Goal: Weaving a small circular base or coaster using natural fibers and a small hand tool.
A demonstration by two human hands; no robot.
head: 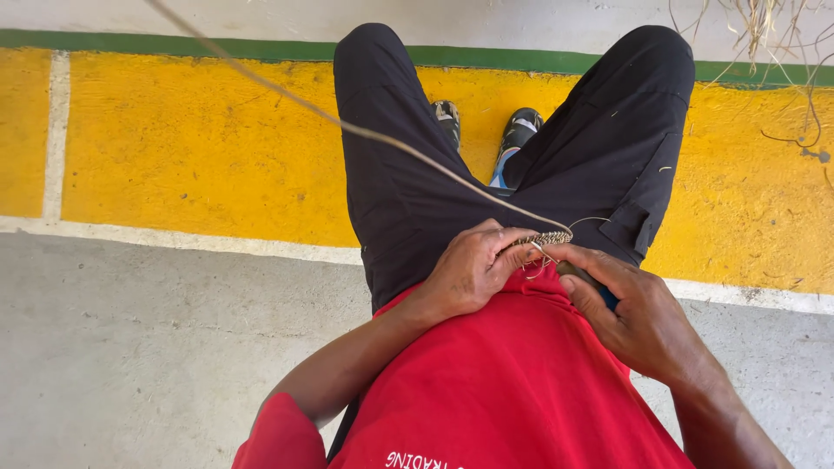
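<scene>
From the head view, your left hand (pixel 473 265) pinches the short woven braid (pixel 543 238) just above your lap, while your right hand (pixel 638 317) grips a dark-handled tool (pixel 586 280) touching its near end. A long fibre strand (pixel 347 124) runs up and away leftward. You're mid-weave; the next stitch likely needs steady tension.

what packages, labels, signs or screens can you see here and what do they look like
No packages, signs or screens.
Printed lettering: small white letters at the bottom edge of the red shirt, seen upside down and cut off by the frame.
</scene>
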